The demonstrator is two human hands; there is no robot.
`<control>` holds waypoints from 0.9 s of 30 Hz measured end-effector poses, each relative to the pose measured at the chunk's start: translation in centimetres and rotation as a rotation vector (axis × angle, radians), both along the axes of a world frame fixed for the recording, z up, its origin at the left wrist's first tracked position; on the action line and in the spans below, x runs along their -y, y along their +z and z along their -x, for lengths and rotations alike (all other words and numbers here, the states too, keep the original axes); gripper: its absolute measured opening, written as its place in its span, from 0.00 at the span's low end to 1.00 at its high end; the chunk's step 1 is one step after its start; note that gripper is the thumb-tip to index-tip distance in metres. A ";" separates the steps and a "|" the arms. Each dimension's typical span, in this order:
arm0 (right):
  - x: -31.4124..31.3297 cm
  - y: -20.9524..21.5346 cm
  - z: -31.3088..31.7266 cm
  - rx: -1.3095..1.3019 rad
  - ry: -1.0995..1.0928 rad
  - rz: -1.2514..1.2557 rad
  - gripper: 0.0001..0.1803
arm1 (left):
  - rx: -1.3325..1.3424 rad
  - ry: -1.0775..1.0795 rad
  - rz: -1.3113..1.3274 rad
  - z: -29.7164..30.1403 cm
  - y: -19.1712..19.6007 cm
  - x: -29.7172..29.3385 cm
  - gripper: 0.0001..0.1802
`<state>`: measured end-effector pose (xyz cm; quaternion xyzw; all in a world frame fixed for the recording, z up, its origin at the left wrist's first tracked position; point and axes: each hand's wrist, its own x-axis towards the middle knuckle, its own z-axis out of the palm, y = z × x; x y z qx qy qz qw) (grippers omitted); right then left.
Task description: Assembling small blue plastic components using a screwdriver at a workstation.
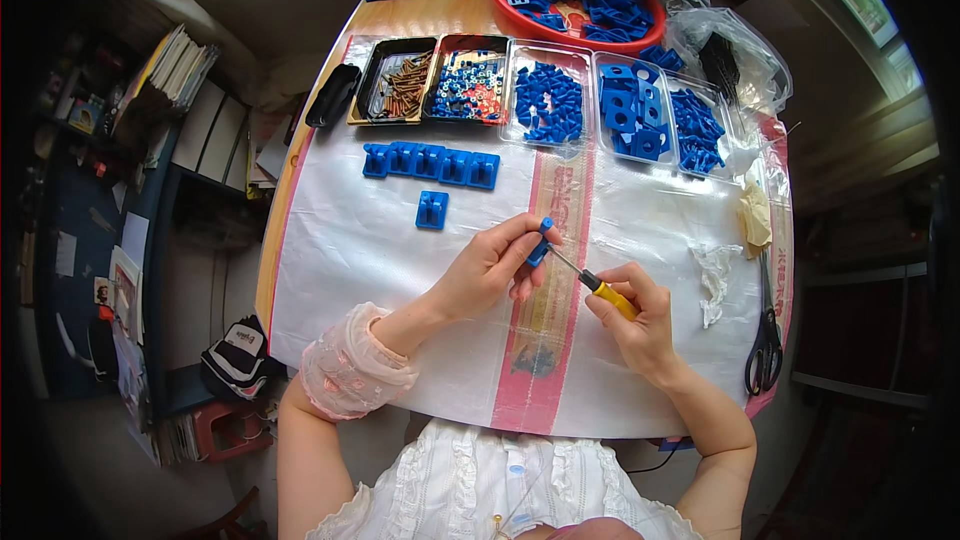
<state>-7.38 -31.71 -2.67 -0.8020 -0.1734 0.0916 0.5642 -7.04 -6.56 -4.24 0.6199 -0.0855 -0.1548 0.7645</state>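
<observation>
Left hand (490,265): raised just above the table centre, thumb and fingertips pinched on a small blue plastic piece (541,242), other fingers curled beneath it.

Right hand (638,315): fingers wrapped tight around the yellow handle of a screwdriver (598,285); its thin shaft slants up-left, tip meeting the blue piece.

Table (400,15): wooden, covered with a white plastic sheet (340,250) with a pink printed band down the middle.

On the sheet, ahead of the left hand: a row of blue slotted blocks (432,163) side by side, and a single blue block (432,210) just below the row.

Far edge, left to right: a black tray of brown screws (403,85); a tray of mixed red and blue small parts (467,87); three clear trays of blue parts (612,105); behind them a red round basin (580,0) heaped with blue pieces.

Right edge: scissors (765,340) lying flat, crumpled clear wrap (716,275) near them, well apart from the right hand.
</observation>
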 end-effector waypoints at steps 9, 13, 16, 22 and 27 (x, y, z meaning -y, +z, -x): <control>0.2 -0.4 -0.1 -0.070 -0.003 -0.021 0.10 | -0.033 -0.004 0.021 -0.1 -0.2 0.0 0.15; 0.1 -0.6 -0.4 -0.086 0.005 -0.003 0.11 | -0.135 -0.021 0.110 -0.5 -0.7 -0.1 0.18; -0.2 -0.1 -0.7 -0.043 0.013 0.032 0.11 | -0.180 -0.029 0.207 -0.7 -0.9 -0.3 0.19; -0.1 0.0 -0.6 0.030 0.015 0.054 0.11 | -0.147 -0.042 0.187 -0.6 -0.6 -0.4 0.19; 0.2 -0.1 -0.9 -0.007 0.010 0.044 0.11 | -0.043 -0.026 0.053 -0.4 -0.7 0.0 0.17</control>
